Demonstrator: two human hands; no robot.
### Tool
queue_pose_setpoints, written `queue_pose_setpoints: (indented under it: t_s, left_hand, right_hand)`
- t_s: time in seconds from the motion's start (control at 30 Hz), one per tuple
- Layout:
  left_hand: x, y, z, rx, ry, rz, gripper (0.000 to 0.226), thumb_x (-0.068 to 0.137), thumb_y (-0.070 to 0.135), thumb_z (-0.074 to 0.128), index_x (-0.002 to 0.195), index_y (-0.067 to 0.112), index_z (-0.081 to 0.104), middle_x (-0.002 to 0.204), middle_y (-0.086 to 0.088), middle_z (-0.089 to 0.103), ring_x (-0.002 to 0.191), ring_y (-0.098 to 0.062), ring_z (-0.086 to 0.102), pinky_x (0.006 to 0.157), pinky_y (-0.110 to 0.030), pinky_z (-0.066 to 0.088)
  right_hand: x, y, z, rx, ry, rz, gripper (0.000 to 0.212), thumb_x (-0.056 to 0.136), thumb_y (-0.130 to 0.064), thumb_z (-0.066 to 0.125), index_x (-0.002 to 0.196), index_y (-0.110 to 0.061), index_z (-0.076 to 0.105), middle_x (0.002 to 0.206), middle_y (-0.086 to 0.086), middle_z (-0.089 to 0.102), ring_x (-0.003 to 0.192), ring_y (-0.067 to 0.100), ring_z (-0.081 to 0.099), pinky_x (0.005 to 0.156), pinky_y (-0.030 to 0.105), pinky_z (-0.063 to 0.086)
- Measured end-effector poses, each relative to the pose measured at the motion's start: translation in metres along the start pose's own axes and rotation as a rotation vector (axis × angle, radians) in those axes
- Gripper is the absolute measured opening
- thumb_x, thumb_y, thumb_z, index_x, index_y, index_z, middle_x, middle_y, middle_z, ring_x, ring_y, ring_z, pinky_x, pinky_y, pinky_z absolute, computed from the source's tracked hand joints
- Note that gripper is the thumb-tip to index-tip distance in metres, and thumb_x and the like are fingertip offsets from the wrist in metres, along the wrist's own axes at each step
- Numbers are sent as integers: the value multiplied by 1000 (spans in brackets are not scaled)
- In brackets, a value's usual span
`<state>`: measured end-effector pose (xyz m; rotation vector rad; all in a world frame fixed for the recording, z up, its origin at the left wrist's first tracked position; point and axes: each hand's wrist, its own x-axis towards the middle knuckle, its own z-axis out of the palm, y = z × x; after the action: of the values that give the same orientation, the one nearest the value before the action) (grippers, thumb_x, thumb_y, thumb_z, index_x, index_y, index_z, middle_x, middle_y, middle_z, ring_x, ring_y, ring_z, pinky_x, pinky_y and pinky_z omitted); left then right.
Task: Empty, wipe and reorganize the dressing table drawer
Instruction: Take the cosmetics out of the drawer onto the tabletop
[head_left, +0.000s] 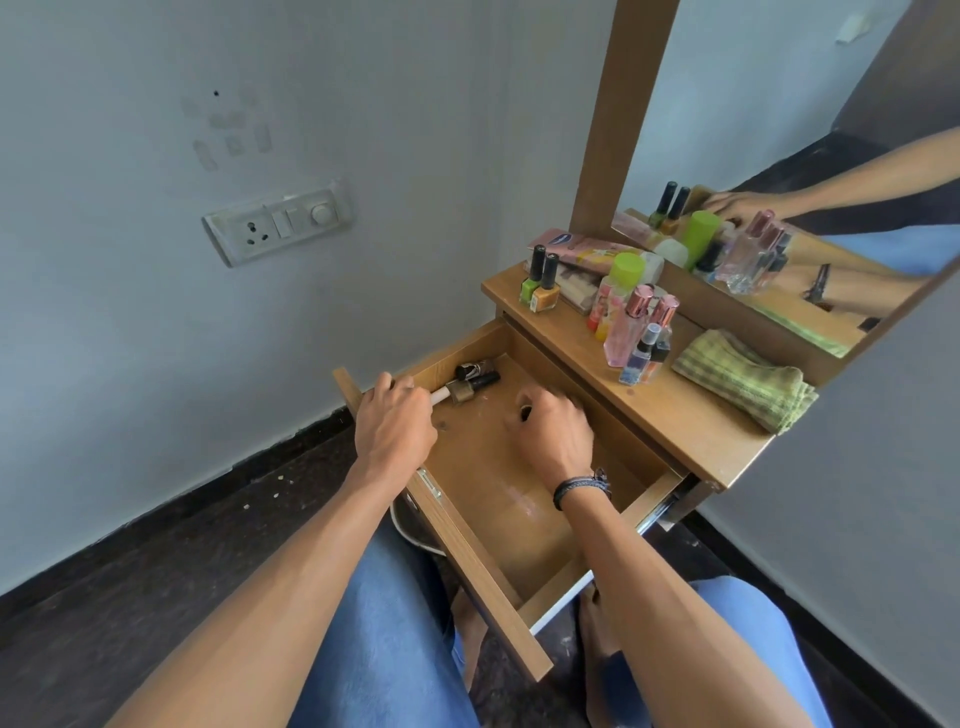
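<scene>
Few items are lying in the drawer (467, 564) now: a cluster of dark bottles (475, 379) in its far corner, by the front panel, and a pale stick (440, 395) touching them. The left hand (397, 415) is sitting over the front panel at that corner, fingers clenched round the pale stick. The stick's free end is poking out of the fist, and its long axis is pointing from the front panel inward, straight at the cluster. The bottles look roughly parallel to it.

The right hand (550, 431) is hanging over the middle of the drawer floor, fingers curled down. Something small and dark is showing at its thumb, but whether the hand is gripping it cannot be told.

Judgement: emptying is nearly finished, wiping not yet begun. The dark bottles are lying just beyond the left knuckles and well apart from the right hand, so the left is the nearer one.

The green cloth (743, 379) is lying folded on the tabletop beyond the drawer, on the right hand's side. Perfume bottles (631, 322) and nail polish (540, 283) are standing there too.
</scene>
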<state>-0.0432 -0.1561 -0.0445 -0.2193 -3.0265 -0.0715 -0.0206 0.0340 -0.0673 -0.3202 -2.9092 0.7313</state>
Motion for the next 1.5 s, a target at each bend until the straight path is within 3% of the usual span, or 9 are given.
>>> queue_pose_setpoints:
  t_s: [0.2,0.27,0.33,0.5,0.73,0.97,1.17,1.37,1.5]
  left_hand:
    - [-1,1,-1,17,-13,-7,22,92,19,67,112,21,75,115,3,68,104,-19,51,89,-34,48]
    - [-2,1,-1,20,-20,5,22,93,18,65,113,21,75,116,2,68,106,-20,51,91,-35,47]
    - [-3,1,-2,21,-17,18,22,95,16,64,113,22,75,117,2,68,105,-20,51,90,-34,46]
    - [-4,1,-4,22,-34,18,21,91,19,67,111,22,75,116,2,68,107,-21,52,92,-35,46]
    - [-3,3,-3,11,-42,-22,22,89,16,67,108,24,76,113,5,68,106,-20,51,89,-34,46]
    - [-3,3,-3,21,-46,-11,26,92,17,66,115,24,74,121,4,66,109,-19,50,93,-33,44]
    - [-2,3,-3,25,-39,-15,26,90,15,67,114,24,75,121,4,66,108,-20,50,94,-35,43]
    - [-2,4,-3,22,-50,-22,28,89,12,67,113,22,75,118,2,67,108,-21,51,94,-38,45]
    - [-3,3,-4,11,-41,-20,26,89,13,68,112,22,76,116,1,68,104,-20,51,87,-35,48]
  right_hand:
    - [-21,-3,-46,212,-122,33,7,92,-25,67,98,-26,70,91,-6,67,72,16,68,68,31,60]
    - [-27,-2,-69,292,-188,57,11,92,-26,71,104,-26,71,90,-9,65,65,6,66,52,15,52]
    - [-32,2,-98,307,-226,47,14,89,-28,76,102,-26,72,88,-8,67,61,1,63,44,7,41]
    - [-38,27,-166,276,-136,111,7,80,-27,81,80,-26,74,69,-5,67,43,-3,57,41,13,38]
    - [-19,61,-179,136,17,245,9,87,-22,72,91,-15,71,72,4,68,65,21,65,56,27,45]
    - [-16,67,-159,213,12,216,13,83,-26,80,92,-24,71,70,-3,65,58,16,61,62,30,48]
    - [-25,75,-146,268,83,195,13,86,-28,80,97,-25,75,61,-8,58,49,7,51,52,26,36]
    - [-25,74,-144,303,125,213,20,84,-30,82,103,-27,78,76,-12,64,60,9,59,66,34,53]
    - [-25,75,-144,315,105,223,16,82,-29,84,97,-27,77,78,-12,63,61,8,58,56,26,45]
